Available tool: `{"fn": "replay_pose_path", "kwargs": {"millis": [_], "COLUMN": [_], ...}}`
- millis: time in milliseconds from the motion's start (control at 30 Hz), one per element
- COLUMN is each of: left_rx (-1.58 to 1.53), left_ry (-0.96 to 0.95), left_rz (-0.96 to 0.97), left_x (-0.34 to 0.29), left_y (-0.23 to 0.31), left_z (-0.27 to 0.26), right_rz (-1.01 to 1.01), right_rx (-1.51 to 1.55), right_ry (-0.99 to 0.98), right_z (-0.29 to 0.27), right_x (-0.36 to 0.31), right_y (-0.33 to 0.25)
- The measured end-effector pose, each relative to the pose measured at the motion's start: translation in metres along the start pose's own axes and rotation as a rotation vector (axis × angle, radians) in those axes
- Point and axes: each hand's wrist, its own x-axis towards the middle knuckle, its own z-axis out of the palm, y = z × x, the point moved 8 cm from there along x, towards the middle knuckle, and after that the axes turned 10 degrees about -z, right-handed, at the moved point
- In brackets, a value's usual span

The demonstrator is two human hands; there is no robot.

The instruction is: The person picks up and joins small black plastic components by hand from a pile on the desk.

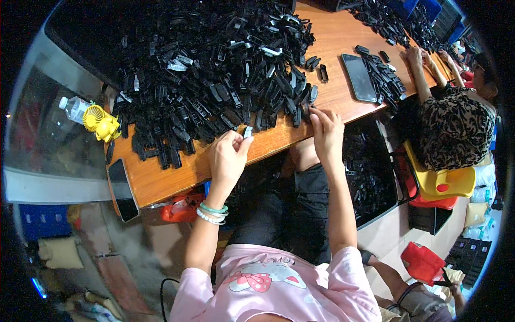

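A big heap of small, elongated black plastic parts covers much of the wooden table, with a few silvery pieces among them. At the table's near edge, my left hand is closed, pinching a small silver-grey plastic piece between thumb and fingertips. To its right, my right hand reaches the heap's near right edge. Its fingertips are pressed together on a small black plastic part, which they mostly hide.
A phone lies at the left corner, near a yellow fan and a bottle. Another phone lies beside a smaller pile. A black bin of parts stands below the table, right. A co-worker sits at right.
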Motion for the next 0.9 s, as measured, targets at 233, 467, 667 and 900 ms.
{"fn": "replay_pose_path", "kwargs": {"millis": [233, 467, 667, 900], "left_rx": [-0.620, -0.748, -0.667, -0.576], "left_ry": [-0.139, -0.408, -0.409, -0.342], "left_rz": [-0.259, -0.146, -0.130, -0.048], "left_x": [-0.031, -0.062, -0.068, -0.070], "left_y": [-0.023, 0.004, 0.014, 0.021], "left_z": [0.000, 0.005, -0.007, -0.023], "right_rz": [0.147, 0.417, 0.345, 0.086], "right_rx": [-0.032, 1.002, 1.282, 0.910], "right_ry": [0.004, -0.144, -0.319, -0.377], "right_z": [-0.008, 0.014, 0.010, 0.002], "right_x": [-0.011, -0.053, -0.065, -0.060], "right_y": [0.017, -0.054, -0.098, -0.113]}}
